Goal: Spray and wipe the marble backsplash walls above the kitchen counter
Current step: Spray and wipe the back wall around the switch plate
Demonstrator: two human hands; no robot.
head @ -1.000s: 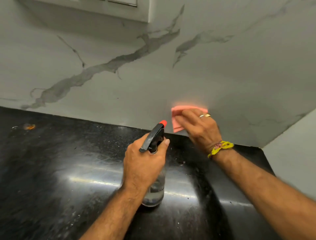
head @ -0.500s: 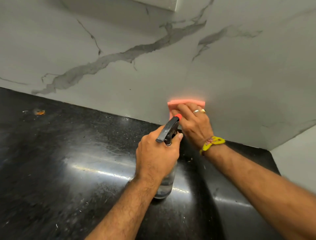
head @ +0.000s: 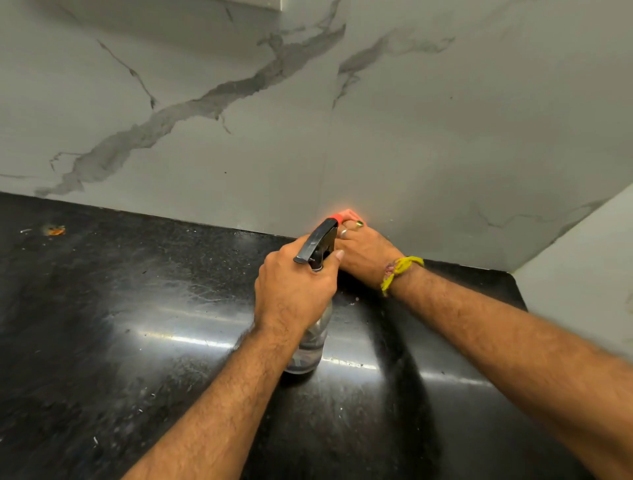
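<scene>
The marble backsplash (head: 428, 144), pale grey with dark veins, rises behind the black counter (head: 137, 325). My left hand (head: 294, 287) grips the neck of a clear spray bottle (head: 310, 346) that stands on the counter. The bottle's black trigger head and orange nozzle (head: 337, 218) point at the wall. Just behind it, my right hand (head: 366, 253) presses a pink cloth (head: 352, 213) against the bottom of the wall, at the counter joint. Only a small edge of the cloth shows above the fingers. The sprayer head hides part of those fingers.
A side wall (head: 589, 267) meets the backsplash at the right corner. A small orange crumb (head: 54, 231) lies on the counter at far left. White specks dot the glossy counter. The underside of a cabinet (head: 253, 3) shows at the top edge.
My right hand has slid the pink cloth down the wall to the counter joint, so most of the cloth is now covered. The left hand still holds the bottle.
</scene>
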